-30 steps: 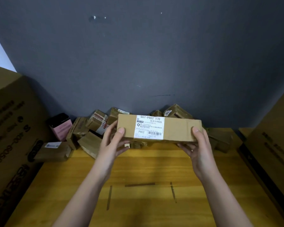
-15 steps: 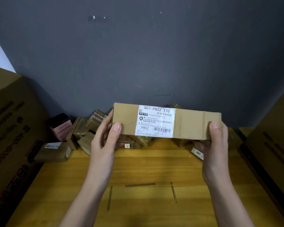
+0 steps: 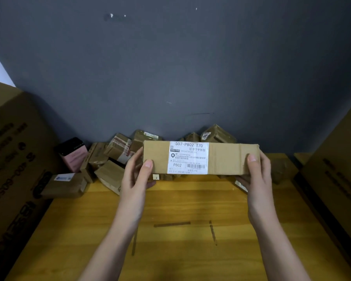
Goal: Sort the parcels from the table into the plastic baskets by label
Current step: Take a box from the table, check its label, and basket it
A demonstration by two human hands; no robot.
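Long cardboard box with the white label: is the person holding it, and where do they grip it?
Yes. The left hand grips the long cardboard box by its left end, the right hand by its right end.

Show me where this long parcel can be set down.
Bare wood of the table lies free between the forearms, around the dark marks. The back edge is crowded with small parcels. The left hand and right hand hold the long parcel.

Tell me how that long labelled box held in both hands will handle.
The long cardboard box probably stays stiff: it spans left hand to right hand without sagging. Likely light, since end grips suffice. Flat faces shouldn't roll, though the tape may be slick.
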